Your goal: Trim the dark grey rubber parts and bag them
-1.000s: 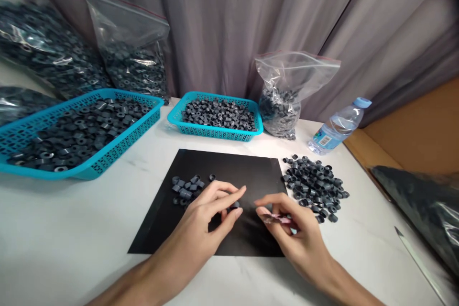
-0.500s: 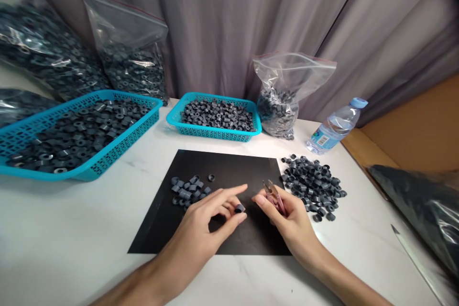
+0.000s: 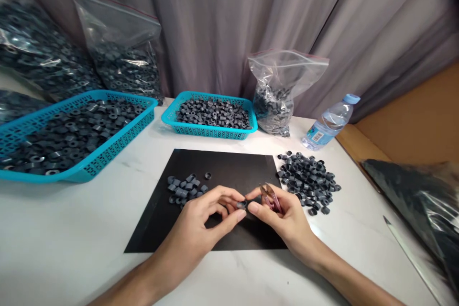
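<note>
Both hands meet over a black mat [image 3: 222, 167] on the white table. My left hand [image 3: 201, 227] pinches a small dark grey ring [image 3: 241, 204] between thumb and fingertips. My right hand [image 3: 283, 220] is closed round pink snips [image 3: 269, 196], blades pointing up and away, and its thumb and forefinger touch the same ring. A small heap of grey rings [image 3: 184, 187] lies on the mat just beyond my left hand. A larger heap of rings [image 3: 308, 180] sits on the table right of the mat.
Two teal baskets of grey rings stand behind: a big one [image 3: 89, 167] at left, a smaller one [image 3: 211, 130] at centre. Clear bags of rings [image 3: 276, 91] lean on the curtain. A water bottle [image 3: 328, 124] lies at right, beside a dark plastic bag [image 3: 412, 196] and a knife [image 3: 412, 253].
My right hand turned the snips from lying flat to pointing up and moved left until its fingers met the ring in my left hand. The view shifted slightly.
</note>
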`<action>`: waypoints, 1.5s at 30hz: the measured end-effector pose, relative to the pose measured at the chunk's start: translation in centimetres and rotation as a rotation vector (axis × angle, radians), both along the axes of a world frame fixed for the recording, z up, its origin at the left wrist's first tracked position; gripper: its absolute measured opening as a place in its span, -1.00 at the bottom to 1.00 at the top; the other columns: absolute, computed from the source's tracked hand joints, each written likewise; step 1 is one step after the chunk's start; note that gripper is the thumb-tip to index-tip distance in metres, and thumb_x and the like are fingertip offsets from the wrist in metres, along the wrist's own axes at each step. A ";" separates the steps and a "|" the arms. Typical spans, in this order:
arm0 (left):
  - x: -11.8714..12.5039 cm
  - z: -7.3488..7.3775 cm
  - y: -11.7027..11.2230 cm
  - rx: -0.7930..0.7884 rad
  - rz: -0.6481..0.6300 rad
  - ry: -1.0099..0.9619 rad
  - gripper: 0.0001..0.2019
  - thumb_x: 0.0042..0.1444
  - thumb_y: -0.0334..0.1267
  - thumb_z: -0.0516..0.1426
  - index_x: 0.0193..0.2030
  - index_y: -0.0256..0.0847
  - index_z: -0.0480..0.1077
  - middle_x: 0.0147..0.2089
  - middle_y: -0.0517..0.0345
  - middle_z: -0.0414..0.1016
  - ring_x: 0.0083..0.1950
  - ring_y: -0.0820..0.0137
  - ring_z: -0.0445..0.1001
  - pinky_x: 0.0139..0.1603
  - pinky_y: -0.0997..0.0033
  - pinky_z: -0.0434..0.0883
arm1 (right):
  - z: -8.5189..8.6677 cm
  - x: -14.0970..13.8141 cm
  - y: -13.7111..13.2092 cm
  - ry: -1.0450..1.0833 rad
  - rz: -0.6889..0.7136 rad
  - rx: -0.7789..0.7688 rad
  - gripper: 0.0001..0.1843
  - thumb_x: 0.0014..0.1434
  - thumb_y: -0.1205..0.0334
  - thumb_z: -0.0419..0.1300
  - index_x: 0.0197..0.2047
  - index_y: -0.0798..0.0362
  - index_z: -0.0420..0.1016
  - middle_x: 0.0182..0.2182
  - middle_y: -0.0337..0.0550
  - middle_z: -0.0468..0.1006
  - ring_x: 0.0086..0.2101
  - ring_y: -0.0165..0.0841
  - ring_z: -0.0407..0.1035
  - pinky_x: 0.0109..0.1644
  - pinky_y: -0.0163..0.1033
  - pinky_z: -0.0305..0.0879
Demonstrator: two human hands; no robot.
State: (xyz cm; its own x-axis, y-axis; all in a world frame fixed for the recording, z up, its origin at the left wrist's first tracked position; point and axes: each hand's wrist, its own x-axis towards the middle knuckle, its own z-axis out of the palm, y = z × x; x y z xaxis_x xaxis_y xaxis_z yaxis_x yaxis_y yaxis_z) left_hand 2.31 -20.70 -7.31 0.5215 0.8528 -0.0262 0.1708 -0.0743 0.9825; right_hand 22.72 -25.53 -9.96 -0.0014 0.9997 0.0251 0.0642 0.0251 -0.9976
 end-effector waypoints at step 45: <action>-4.5 1.7 7.4 0.634 0.168 0.369 -0.76 0.26 -0.06 0.15 -0.32 -0.09 0.56 -0.21 0.17 0.66 -0.12 0.23 0.58 -0.01 0.33 0.45 | 18.6 6.5 14.1 -0.766 -0.783 0.521 -0.63 0.29 -0.03 0.14 -0.09 0.03 0.63 -0.30 -0.06 0.60 -0.27 -0.15 0.43 -0.22 -0.17 0.22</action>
State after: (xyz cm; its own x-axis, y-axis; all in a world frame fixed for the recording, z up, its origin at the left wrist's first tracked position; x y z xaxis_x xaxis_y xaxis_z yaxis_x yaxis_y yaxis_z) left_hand -2.23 -13.33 -5.66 0.4357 0.8298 0.3486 0.5399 -0.5509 0.6365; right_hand 29.17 -11.46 8.68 0.4088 0.6068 0.6817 0.8105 0.1020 -0.5768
